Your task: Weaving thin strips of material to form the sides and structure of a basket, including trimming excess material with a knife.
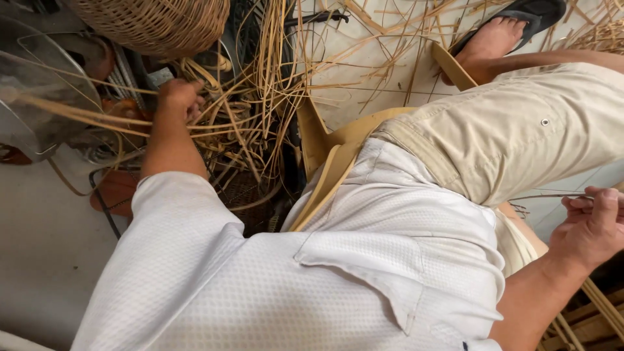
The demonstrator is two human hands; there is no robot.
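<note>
Littering pale floor [364,52]: cane strips [260,110] (tangled)

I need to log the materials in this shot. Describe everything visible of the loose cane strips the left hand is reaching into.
The cane strips are long, thin, flat, pale straw-coloured lengths that look like split rattan or bamboo. They lie in a loose, tangled heap, crossing at many angles and spreading over the pale floor toward the sandalled foot. A woven basket sits above them. The left hand is closed in a grip on several strips.
</note>
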